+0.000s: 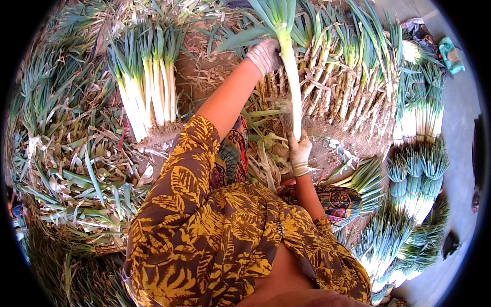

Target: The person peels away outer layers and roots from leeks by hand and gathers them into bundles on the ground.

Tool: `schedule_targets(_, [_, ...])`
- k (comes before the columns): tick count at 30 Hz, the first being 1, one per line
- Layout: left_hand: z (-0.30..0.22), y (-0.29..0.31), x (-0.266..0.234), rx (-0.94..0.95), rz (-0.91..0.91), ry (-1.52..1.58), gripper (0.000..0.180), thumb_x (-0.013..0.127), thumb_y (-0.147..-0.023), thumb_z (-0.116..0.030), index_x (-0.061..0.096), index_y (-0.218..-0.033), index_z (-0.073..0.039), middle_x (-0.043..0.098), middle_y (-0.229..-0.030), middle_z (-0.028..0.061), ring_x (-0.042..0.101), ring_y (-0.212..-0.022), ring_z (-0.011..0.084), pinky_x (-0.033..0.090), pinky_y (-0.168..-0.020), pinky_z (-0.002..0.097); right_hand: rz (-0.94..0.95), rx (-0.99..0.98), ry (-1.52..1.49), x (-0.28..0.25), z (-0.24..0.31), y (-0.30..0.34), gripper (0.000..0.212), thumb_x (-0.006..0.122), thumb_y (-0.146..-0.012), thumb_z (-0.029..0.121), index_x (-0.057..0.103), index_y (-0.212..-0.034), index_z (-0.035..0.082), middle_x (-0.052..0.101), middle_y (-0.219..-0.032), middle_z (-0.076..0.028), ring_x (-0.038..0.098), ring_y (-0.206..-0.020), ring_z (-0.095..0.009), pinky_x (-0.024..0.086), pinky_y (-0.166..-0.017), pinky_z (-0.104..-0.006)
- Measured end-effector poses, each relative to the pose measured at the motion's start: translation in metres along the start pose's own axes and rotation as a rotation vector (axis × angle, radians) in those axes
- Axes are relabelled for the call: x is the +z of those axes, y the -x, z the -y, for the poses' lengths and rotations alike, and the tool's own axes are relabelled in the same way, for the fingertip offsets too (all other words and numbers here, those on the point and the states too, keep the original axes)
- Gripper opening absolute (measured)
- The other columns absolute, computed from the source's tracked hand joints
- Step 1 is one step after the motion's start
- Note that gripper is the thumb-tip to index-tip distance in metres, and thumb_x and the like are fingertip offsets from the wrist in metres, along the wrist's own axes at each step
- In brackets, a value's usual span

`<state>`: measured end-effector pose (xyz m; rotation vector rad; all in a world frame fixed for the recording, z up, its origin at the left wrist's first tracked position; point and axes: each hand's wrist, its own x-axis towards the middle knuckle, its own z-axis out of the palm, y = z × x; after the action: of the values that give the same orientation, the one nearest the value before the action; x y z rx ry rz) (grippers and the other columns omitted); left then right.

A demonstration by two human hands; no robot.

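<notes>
White stalk: leek [292, 77], held upright between both hands over the heap.
Left hand [264, 55]: gloved fingers wrapped round the upper stalk.
Right hand [299, 151]: gloved fingers clenched on the root end.
Surroundings: untrimmed leeks [348, 87] behind; cleaned bunch [146, 82] left; tied bundles [417, 179] right.

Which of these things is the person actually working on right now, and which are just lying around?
In hand:
- leek, white stalk held upright
- left hand, gloved, gripping it near the leaves
- right hand, gloved, gripping its root end

Lying about:
- cleaned leeks on the left
- untrimmed leeks behind
- bundled leeks on the right
- stripped leaves
- teal cloth
</notes>
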<state>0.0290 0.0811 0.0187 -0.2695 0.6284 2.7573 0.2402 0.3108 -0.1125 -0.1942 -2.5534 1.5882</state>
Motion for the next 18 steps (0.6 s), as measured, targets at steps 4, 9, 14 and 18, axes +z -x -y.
schedule_targets(4, [0.008, -0.018, -0.02, -0.154, 0.316, -0.028, 0.025, 0.054, -0.098, -0.025, 0.061, -0.106, -0.002, 0.065, -0.085, 0.0099, 0.065, -0.076, 0.0262, 0.059, -0.077, 0.0443, 0.007, -0.042, -0.046, -0.008, 0.069, 0.007, 0.027, 0.071, -0.088, 0.019, 0.067, -0.102, -0.003, 0.064, -0.076, -0.002, 0.053, -0.068, -0.007, 0.047, -0.06, -0.0256])
schedule_targets(9, [0.013, -0.014, -0.011, -0.435, 0.375, 0.118, 0.025, 0.056, -0.096, -0.025, 0.062, -0.097, 0.0, 0.066, -0.088, 0.0099, 0.064, -0.077, 0.0269, 0.057, -0.08, 0.0395, 0.033, -0.022, -0.18, -0.008, 0.076, 0.013, 0.027, 0.071, -0.089, 0.021, 0.069, -0.099, -0.004, 0.064, -0.076, -0.002, 0.052, -0.066, -0.006, 0.044, -0.059, -0.0223])
schedule_targets(14, [0.106, -0.027, -0.046, -0.582, 0.501, -0.317, 0.034, 0.057, -0.094, -0.028, 0.059, -0.112, 0.001, 0.067, -0.095, 0.0148, 0.065, -0.08, 0.0286, 0.057, -0.078, 0.0394, 0.056, -0.089, -0.088, -0.011, 0.129, -0.011, 0.043, 0.069, -0.089, 0.035, 0.069, -0.108, -0.003, 0.064, -0.072, 0.0, 0.052, -0.06, -0.007, 0.041, -0.053, -0.0215])
schedule_targets(18, [0.103, 0.007, -0.038, -0.349, 0.61, -1.827, 0.039, 0.058, -0.091, -0.027, 0.058, -0.117, 0.002, 0.067, -0.101, 0.0189, 0.066, -0.084, 0.0293, 0.056, -0.078, 0.0405, 0.054, -0.055, -0.372, -0.01, 0.172, -0.017, 0.034, 0.071, -0.089, 0.029, 0.068, -0.103, -0.002, 0.056, -0.069, 0.006, 0.043, -0.057, -0.002, 0.035, -0.05, -0.0194])
